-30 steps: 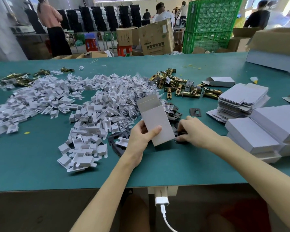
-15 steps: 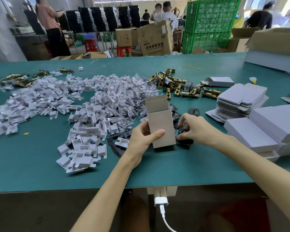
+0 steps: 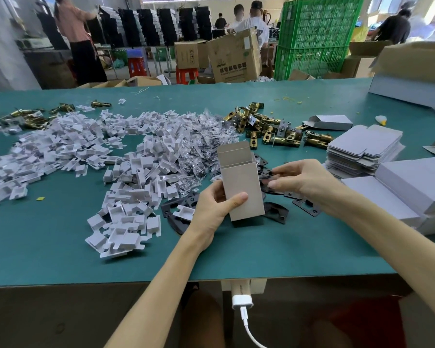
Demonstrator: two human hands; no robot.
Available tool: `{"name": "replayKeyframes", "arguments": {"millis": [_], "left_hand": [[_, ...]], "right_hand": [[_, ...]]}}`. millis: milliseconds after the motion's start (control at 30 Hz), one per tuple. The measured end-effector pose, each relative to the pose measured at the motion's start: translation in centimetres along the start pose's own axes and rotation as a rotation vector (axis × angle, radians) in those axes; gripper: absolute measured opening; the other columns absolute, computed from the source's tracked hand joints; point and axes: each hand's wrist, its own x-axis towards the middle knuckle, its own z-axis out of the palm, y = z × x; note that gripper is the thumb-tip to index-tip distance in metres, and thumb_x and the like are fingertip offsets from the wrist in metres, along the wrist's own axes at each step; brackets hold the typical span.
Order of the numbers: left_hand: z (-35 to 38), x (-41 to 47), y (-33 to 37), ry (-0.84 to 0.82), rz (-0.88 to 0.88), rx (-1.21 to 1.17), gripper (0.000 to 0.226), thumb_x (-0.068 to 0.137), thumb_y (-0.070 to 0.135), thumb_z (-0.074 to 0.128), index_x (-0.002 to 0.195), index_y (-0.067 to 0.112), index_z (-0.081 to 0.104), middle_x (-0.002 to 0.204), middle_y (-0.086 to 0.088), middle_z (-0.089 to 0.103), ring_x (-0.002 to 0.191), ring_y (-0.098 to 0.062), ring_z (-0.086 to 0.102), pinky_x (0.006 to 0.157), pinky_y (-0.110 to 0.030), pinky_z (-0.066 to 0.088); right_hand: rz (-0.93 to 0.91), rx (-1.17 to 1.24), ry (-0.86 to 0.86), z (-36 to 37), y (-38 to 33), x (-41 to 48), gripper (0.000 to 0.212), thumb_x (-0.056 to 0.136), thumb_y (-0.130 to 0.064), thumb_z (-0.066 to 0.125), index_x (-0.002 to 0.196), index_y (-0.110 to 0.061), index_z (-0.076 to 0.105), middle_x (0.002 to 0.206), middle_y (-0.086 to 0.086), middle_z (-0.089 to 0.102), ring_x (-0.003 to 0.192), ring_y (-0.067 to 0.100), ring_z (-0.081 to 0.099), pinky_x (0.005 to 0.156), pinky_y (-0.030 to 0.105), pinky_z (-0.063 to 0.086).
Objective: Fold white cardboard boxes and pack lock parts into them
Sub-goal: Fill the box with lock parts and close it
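A teal-green worktable [image 3: 60,247] carries a sprawling heap of white folded card inserts [image 3: 126,172], brass latch bolts [image 3: 269,129], flat black metal plates [image 3: 276,212] and stacked flat white cardboard blanks [image 3: 362,149]

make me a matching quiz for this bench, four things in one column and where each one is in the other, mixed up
Things
1. white box
2. brass latches
3. flat box blanks
4. black plates

Places
A. stacked at the right side of the table
B. held upright by the left hand, top flaps open
C. some lying on the table beside the box, some pinched in the right hand
D. heaped beyond the box, toward the far edge

Pairs: 1-B, 2-D, 3-A, 4-C
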Motion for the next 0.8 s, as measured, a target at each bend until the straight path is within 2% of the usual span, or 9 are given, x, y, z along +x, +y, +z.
{"name": "replayKeyframes", "arguments": {"millis": [67,167,233,333,433,533,633,667,800], "left_hand": [[0.0,0.1,-0.1,-0.003,0.000,0.004,0.045,0.088,0.008,0.080,0.131,0.010,0.065,0.123,-0.004,0.076,0.115,-0.021,0.071,0.097,-0.033,0.058],[0.0,0.1,-0.1,-0.004,-0.006,0.003,0.046,0.088,0.009,0.080,0.132,0.010,0.065,0.123,-0.005,0.075,0.115,-0.021,0.071,0.098,-0.035,0.058],[-0.1,0.1,-0.2,-0.001,-0.007,0.007,0.046,0.088,0.010,0.081,0.132,0.011,0.065,0.123,-0.004,0.075,0.115,-0.021,0.071,0.098,-0.035,0.058],[-0.1,0.1,-0.2,-0.005,-0.009,0.003,0.047,0.088,0.012,0.082,0.132,0.014,0.065,0.123,-0.001,0.076,0.115,-0.018,0.070,0.097,-0.032,0.058],[0.0,0.2,-0.2,-0.009,-0.014,0.002,0.048,0.087,0.013,0.082,0.132,0.013,0.065,0.123,-0.001,0.076,0.115,-0.018,0.070,0.098,-0.033,0.058],[0.0,0.1,-0.1,-0.010,-0.015,0.000,0.047,0.087,0.012,0.082,0.132,0.014,0.065,0.122,-0.002,0.076,0.115,-0.019,0.071,0.098,-0.034,0.058],[0.0,0.1,-0.1,-0.010,-0.015,-0.005,0.046,0.087,0.011,0.082,0.130,0.013,0.065,0.121,-0.002,0.076,0.114,-0.019,0.071,0.096,-0.033,0.059],[0.0,0.0,-0.1,-0.008,-0.016,-0.010,0.046,0.087,0.010,0.082,0.129,0.013,0.066,0.120,-0.003,0.076,0.112,-0.019,0.071,0.093,-0.031,0.059],[0.1,0.0,0.0,-0.010,-0.010,-0.008,0.043,0.086,0.008,0.083,0.126,0.012,0.067,0.118,-0.003,0.077,0.109,-0.018,0.073,0.088,-0.027,0.059]], "right_hand": [[-0.072,-0.065,0.116,0.1,0.3,0.0,0.029,0.082,-0.008,0.084,0.109,-0.003,0.073,0.090,0.013,0.078,0.081,0.023,0.077,0.078,0.033,0.062],[-0.167,-0.222,0.261,0.1,0.0,-0.4,0.012,0.091,-0.019,0.077,0.097,-0.009,0.074,0.078,0.008,0.075,0.059,0.009,0.068,0.055,0.016,0.050],[-0.260,-0.341,0.356,0.3,-0.7,-0.5,0.016,0.090,-0.025,0.076,0.094,-0.010,0.078,0.077,0.001,0.071,0.065,0.007,0.062,0.062,0.016,0.048],[-0.434,-0.296,0.432,0.6,-2.7,-0.8,0.015,0.091,-0.023,0.075,0.095,-0.009,0.077,0.081,-0.001,0.068,0.071,0.012,0.060,0.072,0.028,0.049],[-0.568,-0.252,0.462,1.3,-5.2,-0.8,0.012,0.094,-0.017,0.073,0.100,-0.007,0.076,0.086,0.002,0.073,0.069,0.008,0.063,0.070,0.020,0.050],[-0.681,-0.352,0.441,2.3,-7.6,-0.4,0.011,0.094,-0.015,0.071,0.102,-0.009,0.077,0.090,0.002,0.074,0.072,0.011,0.062,0.070,0.013,0.048],[-0.749,-0.583,0.340,3.3,-9.1,0.5,0.014,0.095,-0.017,0.069,0.100,-0.006,0.076,0.093,0.009,0.073,0.085,0.027,0.065,0.078,0.040,0.053],[-0.756,-0.689,0.300,3.6,-9.4,0.9,0.015,0.097,-0.018,0.068,0.100,-0.005,0.075,0.094,0.011,0.071,0.087,0.031,0.064,0.077,0.042,0.052],[-0.827,-1.028,0.189,4.6,-9.6,1.4,0.014,0.101,-0.017,0.061,0.099,-0.008,0.072,0.096,0.005,0.069,0.088,0.031,0.065,0.077,0.034,0.038]]}}
